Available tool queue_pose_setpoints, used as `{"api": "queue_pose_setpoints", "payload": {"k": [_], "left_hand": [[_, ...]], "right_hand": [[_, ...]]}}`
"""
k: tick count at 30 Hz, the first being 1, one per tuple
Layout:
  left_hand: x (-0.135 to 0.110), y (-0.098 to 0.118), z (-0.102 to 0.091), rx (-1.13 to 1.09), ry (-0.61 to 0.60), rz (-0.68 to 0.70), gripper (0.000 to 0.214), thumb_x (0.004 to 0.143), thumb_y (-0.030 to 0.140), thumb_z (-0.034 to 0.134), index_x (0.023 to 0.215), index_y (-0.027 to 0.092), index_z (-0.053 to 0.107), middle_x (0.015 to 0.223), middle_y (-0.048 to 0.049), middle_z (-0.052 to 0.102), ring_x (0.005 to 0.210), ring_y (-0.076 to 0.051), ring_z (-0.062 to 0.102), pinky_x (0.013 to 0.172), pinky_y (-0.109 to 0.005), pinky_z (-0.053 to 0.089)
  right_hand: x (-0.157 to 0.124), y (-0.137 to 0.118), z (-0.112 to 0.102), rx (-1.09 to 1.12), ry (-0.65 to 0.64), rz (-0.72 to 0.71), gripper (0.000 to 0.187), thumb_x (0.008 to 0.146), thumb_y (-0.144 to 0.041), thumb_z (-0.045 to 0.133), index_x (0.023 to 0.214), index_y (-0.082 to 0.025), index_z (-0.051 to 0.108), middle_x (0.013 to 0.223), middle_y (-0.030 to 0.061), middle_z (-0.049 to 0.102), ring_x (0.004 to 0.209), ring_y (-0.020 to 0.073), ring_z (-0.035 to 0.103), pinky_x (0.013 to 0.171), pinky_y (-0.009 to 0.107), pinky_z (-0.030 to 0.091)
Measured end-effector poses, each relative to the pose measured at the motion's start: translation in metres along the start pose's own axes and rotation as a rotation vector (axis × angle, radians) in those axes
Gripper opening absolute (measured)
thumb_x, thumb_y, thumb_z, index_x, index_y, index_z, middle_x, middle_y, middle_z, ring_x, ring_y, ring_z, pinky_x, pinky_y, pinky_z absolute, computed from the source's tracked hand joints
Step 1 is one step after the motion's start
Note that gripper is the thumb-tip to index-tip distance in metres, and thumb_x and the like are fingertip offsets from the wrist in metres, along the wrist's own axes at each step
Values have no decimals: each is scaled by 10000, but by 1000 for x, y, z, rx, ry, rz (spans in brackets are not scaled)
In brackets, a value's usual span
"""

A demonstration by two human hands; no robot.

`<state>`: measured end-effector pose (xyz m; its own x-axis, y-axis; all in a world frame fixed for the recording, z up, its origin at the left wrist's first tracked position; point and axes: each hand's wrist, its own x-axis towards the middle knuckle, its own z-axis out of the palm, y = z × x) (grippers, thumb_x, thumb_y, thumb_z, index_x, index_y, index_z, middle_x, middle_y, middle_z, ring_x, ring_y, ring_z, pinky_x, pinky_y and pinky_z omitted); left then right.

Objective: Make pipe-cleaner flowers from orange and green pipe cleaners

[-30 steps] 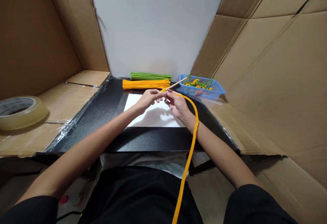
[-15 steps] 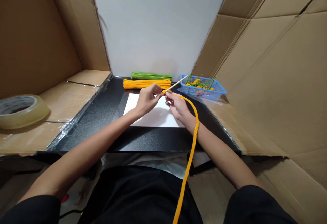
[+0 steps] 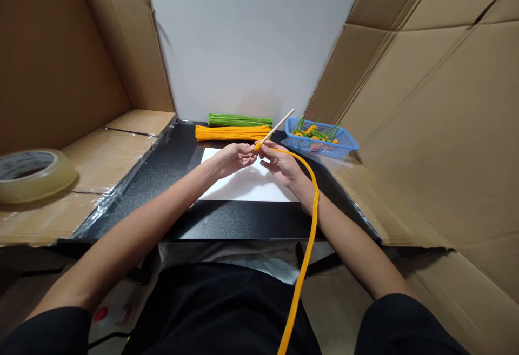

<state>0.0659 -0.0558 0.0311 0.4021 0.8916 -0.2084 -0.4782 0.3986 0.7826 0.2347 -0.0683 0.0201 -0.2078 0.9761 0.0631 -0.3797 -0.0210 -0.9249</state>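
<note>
Between my hands is a thin pale wooden stick (image 3: 279, 124), tilted up to the right, with orange pipe cleaner wound around its lower end. My left hand (image 3: 235, 159) pinches the wound end of the stick. My right hand (image 3: 281, 166) has its fingertips closed on the orange pipe cleaner (image 3: 310, 236) close to the coil. From there the long strand arcs over my right wrist and hangs down past my lap. Both hands are above a white sheet (image 3: 247, 185) on the black table. My fingers hide part of the coil.
Behind my hands lie an orange pipe cleaner bundle (image 3: 231, 133) and a green bundle (image 3: 239, 120). At the back right, a blue basket (image 3: 346, 147) holds green-stemmed orange pieces. A tape roll (image 3: 40, 176) rests on cardboard at left. Cardboard walls (image 3: 438, 128) flank the table.
My left hand has rolled over, from knuckles up to fingers curled beneath the coil. The stick now points more steeply upward. My right hand has barely shifted.
</note>
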Motion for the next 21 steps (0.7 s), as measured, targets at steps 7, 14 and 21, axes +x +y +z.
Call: {"api": "queue_pose_setpoints", "payload": {"k": [7, 14, 21], "left_hand": [[0, -5, 4, 83, 0, 27, 190, 797, -69, 531, 757, 96, 618, 715, -69, 653, 634, -92, 635, 657, -193, 546], [1, -15, -1, 853, 226, 681, 146, 982, 304, 543, 914, 174, 544, 889, -85, 704, 796, -179, 657, 744, -313, 517], [-4, -19, -6, 1841, 198, 1300, 125, 886, 249, 685, 969, 163, 649, 949, -108, 721, 913, -264, 647, 802, -362, 485]], "right_hand": [[4, 4, -4, -113, -14, -21, 311, 550, -380, 919, 741, -226, 727, 756, -29, 660, 740, 122, 548, 703, 270, 407], [5, 9, -3, -94, 162, -96, 329, 513, -382, 907, 726, -240, 699, 744, -30, 648, 738, 133, 543, 665, 268, 385], [3, 13, 4, -101, 256, -111, 320, 508, -399, 857, 708, -237, 668, 710, -35, 618, 707, 130, 505, 637, 268, 360]]}}
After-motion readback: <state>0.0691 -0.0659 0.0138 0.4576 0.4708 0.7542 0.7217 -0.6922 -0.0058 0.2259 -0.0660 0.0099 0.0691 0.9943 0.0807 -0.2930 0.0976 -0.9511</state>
